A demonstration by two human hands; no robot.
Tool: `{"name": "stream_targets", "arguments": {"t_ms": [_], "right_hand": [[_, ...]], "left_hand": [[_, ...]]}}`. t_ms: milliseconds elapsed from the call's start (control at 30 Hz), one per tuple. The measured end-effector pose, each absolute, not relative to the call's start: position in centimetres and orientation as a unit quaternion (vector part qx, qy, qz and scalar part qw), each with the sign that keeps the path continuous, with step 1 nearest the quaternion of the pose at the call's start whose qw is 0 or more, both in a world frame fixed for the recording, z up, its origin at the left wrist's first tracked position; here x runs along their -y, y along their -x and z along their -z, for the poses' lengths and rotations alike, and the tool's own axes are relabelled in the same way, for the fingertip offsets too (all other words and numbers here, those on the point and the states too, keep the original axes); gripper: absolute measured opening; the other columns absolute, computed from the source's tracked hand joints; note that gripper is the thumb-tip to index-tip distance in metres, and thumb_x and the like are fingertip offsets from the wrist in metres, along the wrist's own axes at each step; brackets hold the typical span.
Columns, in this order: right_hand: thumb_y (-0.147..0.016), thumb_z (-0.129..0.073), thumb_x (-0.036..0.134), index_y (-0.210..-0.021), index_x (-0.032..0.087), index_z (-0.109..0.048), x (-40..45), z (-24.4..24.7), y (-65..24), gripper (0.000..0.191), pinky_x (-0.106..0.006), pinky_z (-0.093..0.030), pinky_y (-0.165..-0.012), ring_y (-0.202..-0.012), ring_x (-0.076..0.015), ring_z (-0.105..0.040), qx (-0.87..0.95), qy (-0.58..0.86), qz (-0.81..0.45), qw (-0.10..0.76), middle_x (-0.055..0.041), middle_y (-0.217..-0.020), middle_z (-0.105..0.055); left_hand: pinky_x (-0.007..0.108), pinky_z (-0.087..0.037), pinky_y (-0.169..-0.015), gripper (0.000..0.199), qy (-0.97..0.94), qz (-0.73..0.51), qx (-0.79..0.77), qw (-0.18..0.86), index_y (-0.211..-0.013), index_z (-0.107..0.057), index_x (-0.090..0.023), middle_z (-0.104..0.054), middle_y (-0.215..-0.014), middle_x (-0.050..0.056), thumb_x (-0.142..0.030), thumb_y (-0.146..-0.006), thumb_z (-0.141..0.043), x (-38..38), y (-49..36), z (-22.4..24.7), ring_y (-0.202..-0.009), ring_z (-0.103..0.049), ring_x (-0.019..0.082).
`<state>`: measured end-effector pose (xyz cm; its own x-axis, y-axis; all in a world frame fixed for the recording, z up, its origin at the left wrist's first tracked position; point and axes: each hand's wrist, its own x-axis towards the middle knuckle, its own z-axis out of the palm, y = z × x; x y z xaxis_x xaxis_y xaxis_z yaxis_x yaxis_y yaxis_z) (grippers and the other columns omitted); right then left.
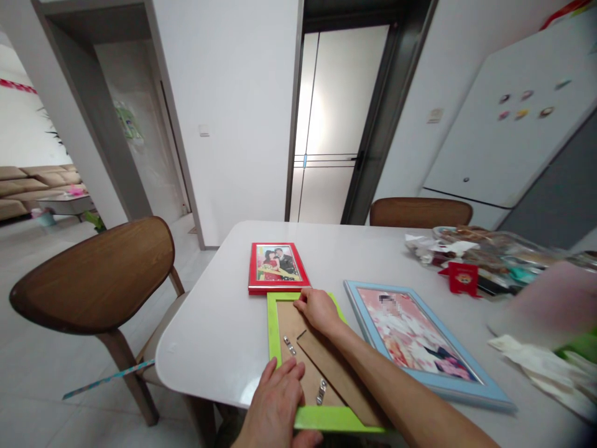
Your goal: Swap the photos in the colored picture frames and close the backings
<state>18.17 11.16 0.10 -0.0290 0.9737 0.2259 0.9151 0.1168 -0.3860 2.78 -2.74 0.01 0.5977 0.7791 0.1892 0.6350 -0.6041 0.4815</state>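
Observation:
A lime-green picture frame [273,320] lies face down at the table's near edge, its brown backing board [317,348] showing. On the board are a folding stand leg [340,379] and two small metal clips, one [290,345] further away and one [321,391] nearer. My left hand [277,398] grips the frame's near left corner, fingers over the left side and thumb by the near edge. At the far end of the board, my right hand [321,312] is closed, its fingertips pressed together by the inner edge; what they pinch is hidden. The right forearm covers part of the frame's right side.
A red-framed photo [252,267] lies just beyond the green frame. To the right lies a blue-framed photo [420,336] on the white table [219,311]. Plastic bags [508,249], a red packet [463,279] and tissues [541,367] crowd the right side. A wooden chair [97,274] stands at left.

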Motion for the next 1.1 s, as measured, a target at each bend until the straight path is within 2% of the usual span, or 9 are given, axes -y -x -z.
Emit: {"name": "stream_targets", "arguments": {"t_ms": [167, 267, 400, 500, 667, 900, 1100], "right_hand": [[-0.074, -0.047, 0.031, -0.071, 0.015, -0.061, -10.7, -1.0, -18.1, 0.022, -0.023, -0.029, -0.051, -0.060, -0.0146, -0.053, 0.718, 0.651, -0.077, 0.234, -0.0072, -0.068, -0.064], [-0.077, -0.042, 0.031, -0.074, 0.015, -0.062, -8.7, -1.8, -18.0, 0.025, -0.022, -0.033, -0.055, -0.063, -0.0133, -0.053, 0.751, 0.605, -0.097, 0.244, -0.0054, -0.072, -0.063], [-0.073, -0.049, 0.025, -0.069, 0.019, -0.065, -5.2, -1.9, -17.3, 0.018, -0.020, -0.035, -0.063, -0.068, -0.0118, -0.053, 0.808, 0.524, -0.133, 0.233, -0.0014, -0.070, -0.062], [-0.074, -0.050, 0.021, -0.071, 0.020, -0.067, -3.7, -1.4, -16.6, 0.017, -0.022, -0.035, -0.066, -0.072, -0.0133, -0.051, 0.827, 0.493, -0.132, 0.237, -0.0020, -0.070, -0.061], [-0.075, -0.049, 0.019, -0.072, 0.021, -0.066, -3.7, -0.9, -16.4, 0.017, -0.024, -0.033, -0.067, -0.073, -0.0135, -0.048, 0.847, 0.462, -0.113, 0.239, -0.0018, -0.070, -0.060], [-0.076, -0.050, 0.020, -0.058, 0.019, -0.062, -3.9, -1.3, -16.4, 0.021, -0.025, -0.031, -0.065, -0.070, -0.0128, -0.046, 0.876, 0.428, -0.087, 0.203, -0.0006, -0.065, -0.059], [-0.079, -0.043, 0.021, -0.082, 0.022, -0.063, -1.4, -2.0, -18.4, 0.021, -0.028, -0.033, -0.073, -0.081, -0.0146, -0.046, 0.859, 0.431, -0.120, 0.248, -0.0036, -0.082, -0.058]], "left_hand": [[0.053, -0.024, -0.096, 0.037, -0.870, -0.181, -0.414, 0.199, -0.091, -0.051, -0.014, -0.048, -0.120, 0.015, -0.022, -0.057, -0.064, 2.9, -2.7, -0.2, -0.115, -0.038, 0.028], [0.052, -0.023, -0.097, 0.035, -0.868, -0.182, -0.415, 0.205, -0.088, -0.052, -0.015, -0.049, -0.120, 0.014, -0.022, -0.057, -0.065, 3.1, -2.6, -0.3, -0.115, -0.038, 0.027], [0.050, -0.021, -0.099, 0.033, -0.859, -0.186, -0.426, 0.216, -0.087, -0.052, -0.014, -0.048, -0.121, 0.014, -0.019, -0.057, -0.065, 3.5, -2.5, -0.7, -0.116, -0.037, 0.026], [0.051, -0.019, -0.099, 0.034, -0.857, -0.167, -0.435, 0.219, -0.090, -0.052, -0.011, -0.047, -0.121, 0.018, -0.018, -0.058, -0.064, 3.6, -2.5, -1.1, -0.116, -0.037, 0.027], [0.052, -0.018, -0.099, 0.041, -0.868, -0.155, -0.421, 0.213, -0.100, -0.050, -0.008, -0.045, -0.122, 0.019, -0.025, -0.064, -0.059, 3.5, -2.4, -1.1, -0.117, -0.035, 0.027], [0.053, -0.018, -0.098, 0.047, -0.870, -0.159, -0.414, 0.215, -0.107, -0.047, -0.007, -0.046, -0.121, 0.020, -0.030, -0.067, -0.057, 3.3, -2.3, -0.6, -0.117, -0.036, 0.028], [0.052, -0.019, -0.099, 0.035, -0.864, -0.174, -0.420, 0.217, -0.096, -0.051, -0.012, -0.047, -0.121, 0.018, -0.027, -0.066, -0.058, 3.4, -2.3, -1.0, -0.116, -0.036, 0.027]]}}
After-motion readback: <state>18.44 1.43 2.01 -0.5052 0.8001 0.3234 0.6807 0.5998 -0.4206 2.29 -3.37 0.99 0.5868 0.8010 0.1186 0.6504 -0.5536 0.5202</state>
